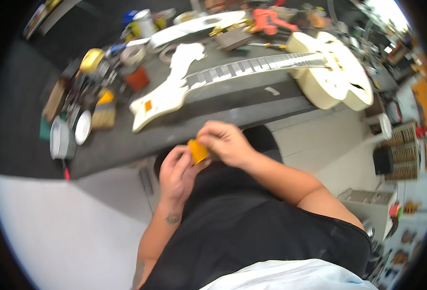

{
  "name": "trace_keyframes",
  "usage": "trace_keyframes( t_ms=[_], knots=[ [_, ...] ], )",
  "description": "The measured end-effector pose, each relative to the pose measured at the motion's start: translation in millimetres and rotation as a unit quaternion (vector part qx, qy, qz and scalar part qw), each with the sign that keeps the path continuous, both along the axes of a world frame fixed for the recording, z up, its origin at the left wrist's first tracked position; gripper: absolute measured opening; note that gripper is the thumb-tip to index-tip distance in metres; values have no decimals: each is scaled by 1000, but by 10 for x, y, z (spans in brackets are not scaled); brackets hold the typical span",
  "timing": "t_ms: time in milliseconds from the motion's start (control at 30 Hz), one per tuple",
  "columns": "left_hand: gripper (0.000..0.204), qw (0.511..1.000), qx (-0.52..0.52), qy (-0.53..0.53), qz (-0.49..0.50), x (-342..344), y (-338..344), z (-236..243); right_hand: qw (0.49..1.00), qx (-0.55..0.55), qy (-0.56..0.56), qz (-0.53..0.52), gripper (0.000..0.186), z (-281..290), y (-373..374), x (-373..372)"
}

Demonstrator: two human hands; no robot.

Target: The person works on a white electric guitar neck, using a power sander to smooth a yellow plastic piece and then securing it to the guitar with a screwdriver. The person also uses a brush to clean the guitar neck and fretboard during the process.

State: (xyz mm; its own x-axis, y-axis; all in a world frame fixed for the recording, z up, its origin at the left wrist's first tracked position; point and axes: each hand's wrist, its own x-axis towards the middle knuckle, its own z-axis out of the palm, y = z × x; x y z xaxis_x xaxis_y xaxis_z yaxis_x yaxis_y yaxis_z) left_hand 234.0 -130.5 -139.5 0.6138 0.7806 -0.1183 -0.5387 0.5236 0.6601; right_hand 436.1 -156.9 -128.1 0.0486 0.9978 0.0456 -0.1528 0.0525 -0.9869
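Both hands meet above my lap, in front of the bench edge. Between them is a small yellow sheet (198, 152), perhaps folded; what it is made of cannot be told. My left hand (177, 170) is closed on its left side and lower edge, with fingertips behind it. My right hand (226, 142) pinches its upper right corner between thumb and fingers. Beyond them a cream-white electric guitar (319, 87) lies on the bench, headstock at left and body at right. A small orange patch (148, 105) shows on the headstock.
The dark bench top (126, 145) carries a paintbrush (104, 110), a grey cup (61, 137), tape rolls (132, 55), a red-orange power tool (270, 21) and a screwdriver (271, 46). A white curved piece (199, 26) lies at the back. A grey cabinet (368, 198) stands at right.
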Motion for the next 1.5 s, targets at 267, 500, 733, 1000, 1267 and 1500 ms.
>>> trace_keyframes(
  t_ms=[267,500,733,1000,1267,1500],
  knots=[
    [37,993,10,-98,-64,-41,70,-251,955,96,-281,2,26,311,26,323],
    [57,995,97,16,25,-338,259,132,721,191,-605,-277,20,1432,1335,2765],
    [51,994,98,4,53,-226,510,32,520,-135,-824,-177,53,1218,2191,3959],
    [42,997,60,-49,19,-231,580,-42,568,-114,-806,-122,69,958,2333,4420],
    [40,997,65,-47,12,-246,546,139,536,103,-807,-226,57,1898,1869,3983],
    [45,996,74,-45,13,-405,460,241,642,418,-552,-330,56,2432,725,3316]
  ],
)
